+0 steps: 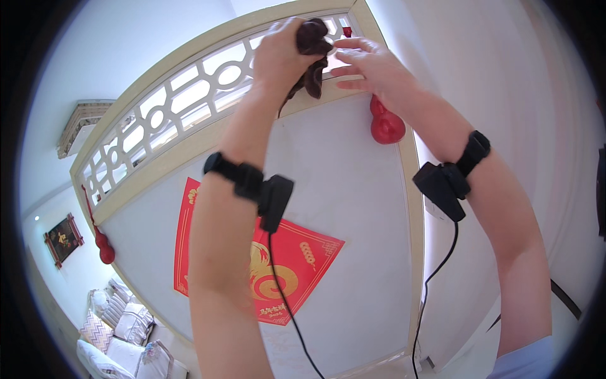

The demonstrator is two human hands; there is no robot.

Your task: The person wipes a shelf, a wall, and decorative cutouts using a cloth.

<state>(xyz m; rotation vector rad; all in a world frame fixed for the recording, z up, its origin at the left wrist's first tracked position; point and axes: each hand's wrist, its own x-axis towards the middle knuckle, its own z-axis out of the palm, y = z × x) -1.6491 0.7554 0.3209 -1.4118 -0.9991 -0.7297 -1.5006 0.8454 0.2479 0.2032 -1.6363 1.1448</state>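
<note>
My left hand [279,54] grips a bunched dark brown cloth [313,40] high up against the white openwork lattice [208,85] of a cream-framed partition. Part of the cloth hangs below my fingers. To its right, my right hand [374,71] is raised with fingers spread and nothing in them. Its fingertips are close to the cloth; whether they touch it I cannot tell. A red gourd ornament [388,125] hangs just below my right hand at the frame's right post.
Below, a red paper decoration [303,256] with gold print is on the white panel [331,180], partly behind my left forearm. Another red gourd [104,246] hangs at left. Cushions [135,322] lie on a sofa lower left. Black strapped devices [277,201] with cables are on both forearms.
</note>
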